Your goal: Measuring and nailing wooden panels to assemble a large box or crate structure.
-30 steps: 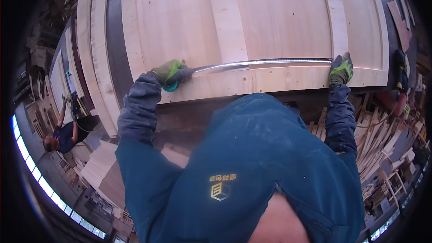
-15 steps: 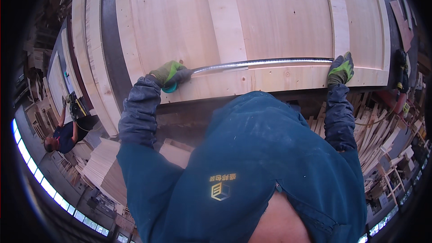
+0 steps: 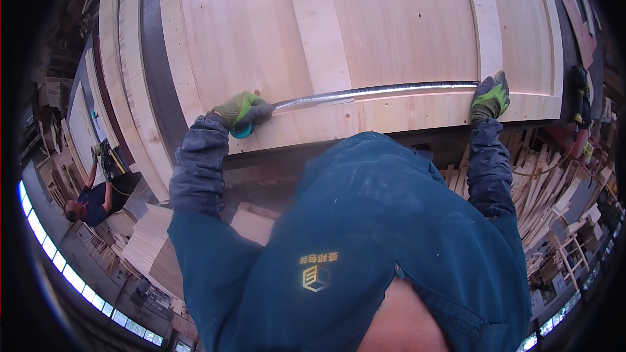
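A tape measure (image 3: pixel 375 91) is stretched along the near edge of a large wooden panel (image 3: pixel 398 39) with battens. My left hand (image 3: pixel 242 115), in a green and grey glove, is closed around its teal case, mostly hidden under the palm. The metal blade runs from there to my right hand (image 3: pixel 490 96), gloved alike, whose fingers close on the far end beside the right-hand upright batten (image 3: pixel 484 23). The blade lies just above the near cross batten (image 3: pixel 388 112).
Another person (image 3: pixel 94 199) works at a bench on the far left. Stacked boards (image 3: pixel 153 244) stand below left; many loose wood strips (image 3: pixel 544 189) lie at lower right. A dark power tool (image 3: pixel 580 94) hangs by the bench's right end.
Both hands and the tape keep their places on the panel. The whole view has shifted slightly, so panel and hands appear a little further left.
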Demonstrator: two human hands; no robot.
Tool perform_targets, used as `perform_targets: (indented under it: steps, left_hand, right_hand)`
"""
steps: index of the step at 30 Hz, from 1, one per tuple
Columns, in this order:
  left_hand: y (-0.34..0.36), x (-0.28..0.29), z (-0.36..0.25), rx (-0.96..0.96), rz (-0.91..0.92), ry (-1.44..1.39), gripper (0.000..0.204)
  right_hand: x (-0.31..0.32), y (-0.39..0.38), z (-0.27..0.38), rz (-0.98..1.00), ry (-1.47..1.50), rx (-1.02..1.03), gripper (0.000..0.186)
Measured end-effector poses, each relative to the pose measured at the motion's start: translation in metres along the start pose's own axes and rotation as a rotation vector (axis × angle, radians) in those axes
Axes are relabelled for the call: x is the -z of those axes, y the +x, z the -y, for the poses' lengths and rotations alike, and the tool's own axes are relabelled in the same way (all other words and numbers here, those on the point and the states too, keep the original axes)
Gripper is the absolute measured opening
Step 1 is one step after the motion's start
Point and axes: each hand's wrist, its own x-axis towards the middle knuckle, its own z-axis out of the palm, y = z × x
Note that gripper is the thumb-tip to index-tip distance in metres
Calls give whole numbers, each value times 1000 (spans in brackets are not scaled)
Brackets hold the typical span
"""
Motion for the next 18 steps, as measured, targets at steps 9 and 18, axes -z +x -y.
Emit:
perform_targets:
  steps: [9, 18]
  left_hand:
    - [-2, 1, -1, 6, 1, 12, 38]
    - [-12, 1, -20, 17, -32, 19, 44]
  right_hand:
    - [3, -2, 3, -8, 1, 8, 61]
    - [4, 3, 3, 12, 19, -6, 62]
